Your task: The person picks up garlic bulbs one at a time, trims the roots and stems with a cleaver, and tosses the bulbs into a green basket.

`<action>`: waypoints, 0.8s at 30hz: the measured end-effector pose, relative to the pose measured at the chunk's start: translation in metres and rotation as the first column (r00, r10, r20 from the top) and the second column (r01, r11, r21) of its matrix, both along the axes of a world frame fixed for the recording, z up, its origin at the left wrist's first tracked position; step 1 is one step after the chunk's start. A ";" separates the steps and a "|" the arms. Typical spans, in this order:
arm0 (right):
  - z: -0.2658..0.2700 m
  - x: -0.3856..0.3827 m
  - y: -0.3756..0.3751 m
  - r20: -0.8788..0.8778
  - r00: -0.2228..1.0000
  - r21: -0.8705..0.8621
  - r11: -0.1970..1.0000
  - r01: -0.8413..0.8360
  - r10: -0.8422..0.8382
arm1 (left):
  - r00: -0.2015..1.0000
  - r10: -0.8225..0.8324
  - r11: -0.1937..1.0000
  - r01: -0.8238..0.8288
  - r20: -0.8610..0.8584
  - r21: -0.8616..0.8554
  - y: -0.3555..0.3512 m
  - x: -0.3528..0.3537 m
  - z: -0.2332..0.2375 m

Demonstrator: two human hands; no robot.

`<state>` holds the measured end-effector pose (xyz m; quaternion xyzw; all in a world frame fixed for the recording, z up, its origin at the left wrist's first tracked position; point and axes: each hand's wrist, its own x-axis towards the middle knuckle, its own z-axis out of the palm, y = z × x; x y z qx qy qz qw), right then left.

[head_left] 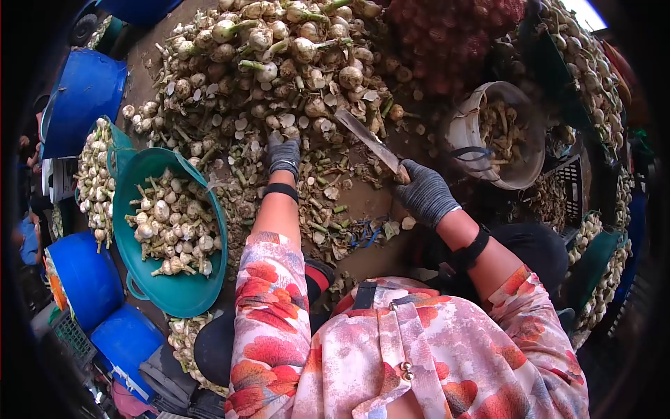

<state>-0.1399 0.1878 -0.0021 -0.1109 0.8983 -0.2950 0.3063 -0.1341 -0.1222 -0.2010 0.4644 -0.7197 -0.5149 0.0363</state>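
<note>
My left hand (284, 153), in a grey glove, reaches to the near edge of a large heap of garlic bulbs (279, 52). Its fingers touch the bulbs there, but their tips are hidden and I cannot make out whether they grip one. My right hand (427, 193), also gloved, is closed around the wooden handle of a knife (368, 142). The wide blade points up and left toward the heap, clear of my left hand. Cut stems and loose skins (321, 202) lie on the ground below the heap.
A green tub (178, 293) of trimmed garlic stands at the left, with blue tubs (87, 279) beyond. At the right are a whitish bucket (520, 174) with stalks inside and a black crate (574, 188). A red net sack (447, 42) lies behind the heap.
</note>
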 end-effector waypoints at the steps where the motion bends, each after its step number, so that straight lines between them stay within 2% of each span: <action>1: -0.001 -0.001 0.001 0.011 1.000 -0.007 1.000 0.015 -0.015 | 0.994 -0.022 0.997 0.030 0.104 -0.075 0.007 -0.011 -0.003; 2: -0.002 -0.004 0.001 0.024 0.999 -0.015 0.999 0.030 -0.030 | 0.987 0.032 0.996 -0.019 0.155 -0.087 0.020 -0.014 -0.006; 3: -0.004 -0.006 0.001 0.034 0.999 -0.004 1.000 0.021 -0.021 | 0.956 0.061 0.994 -0.031 0.287 -0.107 0.035 -0.022 0.029; 4: -0.005 -0.005 0.000 0.049 0.999 0.004 1.000 0.012 -0.013 | 0.945 0.073 0.994 -0.044 0.320 -0.097 0.037 -0.026 0.016; 5: -0.006 -0.006 0.000 0.060 0.998 0.010 1.000 0.007 -0.008 | 0.955 0.095 0.995 -0.085 0.280 -0.046 0.034 -0.024 -0.012; 7: -0.008 -0.008 -0.002 0.086 0.996 0.050 0.998 -0.042 0.038 | 0.984 0.111 0.989 -0.122 0.138 0.078 0.040 -0.017 -0.016; 8: -0.011 -0.010 -0.002 0.051 0.997 0.047 0.997 -0.069 0.066 | 0.998 0.024 0.994 -0.029 0.049 0.107 0.042 -0.007 -0.016; 10: -0.014 -0.006 -0.002 -0.010 0.993 0.046 0.992 -0.117 0.118 | 0.973 0.014 0.975 0.038 -0.231 0.218 0.063 0.002 0.007; 11: -0.012 -0.006 -0.003 -0.017 0.982 0.071 0.980 -0.185 0.186 | 0.932 -0.070 0.957 0.163 -0.356 0.239 0.070 0.015 0.021; 13: -0.006 -0.006 -0.005 -0.055 0.962 0.083 0.961 -0.264 0.269 | 0.786 -0.349 0.849 0.496 -0.511 0.184 0.075 0.034 0.033; 14: -0.003 -0.003 -0.005 -0.076 0.948 0.089 0.949 -0.302 0.309 | 0.684 -0.642 0.751 0.653 -0.347 -0.103 0.077 0.048 0.046; 15: -0.003 0.000 -0.004 -0.142 0.932 0.055 0.943 -0.329 0.334 | 0.546 -0.827 0.552 0.747 -0.132 -0.372 0.082 0.060 0.073; 16: 0.001 0.002 -0.005 -0.168 0.913 0.071 0.928 -0.366 0.372 | 0.470 -0.862 0.296 0.770 0.188 -0.565 0.083 0.071 0.085; 17: 0.006 0.004 -0.005 -0.193 0.891 0.088 0.912 -0.400 0.410 | 0.522 -0.853 0.444 0.736 0.010 -0.511 0.087 0.083 0.094; 20: 0.014 0.015 -0.003 -0.245 0.851 0.081 0.885 -0.459 0.464 | 0.496 -0.860 0.313 0.701 0.122 -0.641 0.078 0.102 0.098; 21: 0.019 0.019 -0.003 -0.252 0.843 0.081 0.878 -0.471 0.475 | 0.529 -0.846 0.413 0.733 0.072 -0.541 0.081 0.108 0.107; 24: 0.032 0.030 -0.006 -0.231 0.839 0.073 0.869 -0.489 0.492 | 0.568 -0.822 0.414 0.651 0.046 -0.636 0.083 0.121 0.106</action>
